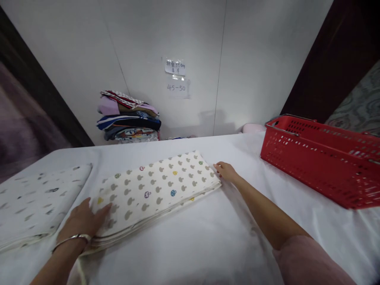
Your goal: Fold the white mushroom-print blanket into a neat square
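A folded white cloth (160, 186) printed with grey and coloured mushrooms lies flat in several layers across the middle of the table. At its left end, my left hand (84, 219) rests with thumb and fingers spread, touching the cloth; a silver bangle is on that wrist. My right hand (226, 171) is at the cloth's right end, fingertips at its edge, the fingers loosely bent. Whether those fingers pinch the edge is hard to make out. To the left of my left hand lies another folded white cloth (38, 202) with small dark marks.
A red perforated basket (314, 158) with metal handles stands on the right of the white-covered table (190, 245). Beyond the far edge rises a stack of folded fabrics (129, 116), against a pale wall with paper labels (176, 87). Something pink (253, 128) shows behind the table.
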Demonstrator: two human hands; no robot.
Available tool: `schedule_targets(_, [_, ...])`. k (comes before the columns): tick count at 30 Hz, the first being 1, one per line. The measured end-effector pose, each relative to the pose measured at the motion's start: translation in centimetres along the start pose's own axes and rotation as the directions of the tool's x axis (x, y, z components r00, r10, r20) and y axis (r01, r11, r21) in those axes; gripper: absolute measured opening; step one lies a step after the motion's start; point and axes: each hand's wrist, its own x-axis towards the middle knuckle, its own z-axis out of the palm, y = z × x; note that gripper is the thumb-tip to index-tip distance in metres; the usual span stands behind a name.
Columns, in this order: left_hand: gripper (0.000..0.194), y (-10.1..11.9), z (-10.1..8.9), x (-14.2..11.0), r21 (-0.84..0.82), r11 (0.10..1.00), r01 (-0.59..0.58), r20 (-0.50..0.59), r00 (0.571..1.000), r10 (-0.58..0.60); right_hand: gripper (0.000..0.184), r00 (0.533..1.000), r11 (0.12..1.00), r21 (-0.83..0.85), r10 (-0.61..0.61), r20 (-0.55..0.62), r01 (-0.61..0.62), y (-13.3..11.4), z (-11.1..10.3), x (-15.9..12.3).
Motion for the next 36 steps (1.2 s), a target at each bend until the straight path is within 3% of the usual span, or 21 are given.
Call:
schedule_targets(3, [0.057,2.1,0.0,-1.7,0.047,0.977,-0.206,0.009,0.979,0.206,0.034,0.999,0.998,0.061,-0.035,0.001,0.034,0.6,-0.9,-2.8])
schedule_targets(5, [0.05,5.0,0.4,-3.5,-0.019,0.916,-0.401,0.002,0.916,0.401,0.029,0.998,0.994,0.095,-0.061,0.02,0.059,0.8,-0.9,-4.5])
schedule_targets(8, [0.044,10.8,1.5,-7.0,-0.197,0.727,-0.658,0.01,0.74,0.673,0.026,0.994,0.987,0.13,-0.099,0.037,0.093,1.0,-0.4,-6.2])
schedule_targets(11, [0.033,16.9,2.9,-10.1,-0.322,0.504,-0.802,-0.04,0.543,0.839,0.025,0.988,0.983,0.099,-0.153,-0.001,0.152,1.0,0.1,-6.5])
schedule_targets(14, [0.029,22.0,3.8,-12.1,-0.337,0.394,-0.855,-0.042,0.432,0.901,0.02,0.981,0.979,0.072,-0.187,-0.051,0.191,1.2,0.8,-6.2])
schedule_targets(17, [0.026,25.5,4.3,-13.0,-0.292,0.398,-0.87,-0.003,0.417,0.909,0.016,0.977,0.977,0.076,-0.192,-0.093,0.199,1.4,1.5,-6.2])
schedule_targets(21, [0.025,28.1,4.8,-13.3,-0.281,0.437,-0.854,0.031,0.447,0.894,0.014,0.971,0.973,0.072,-0.211,-0.112,0.22,1.7,1.9,-6.2])
schedule_targets(31, [0.023,29.9,5.4,-14.2,-0.228,0.441,-0.868,0.016,0.449,0.893,0.012,0.959,0.961,-0.013,-0.277,-0.056,0.277,1.4,0.8,-6.5])
schedule_targets(36, [0.022,30.2,5.4,-14.6,-0.205,0.418,-0.885,0.006,0.426,0.905,0.016,0.965,0.965,-0.06,-0.259,-0.037,0.256,1.2,0.9,-6.6])
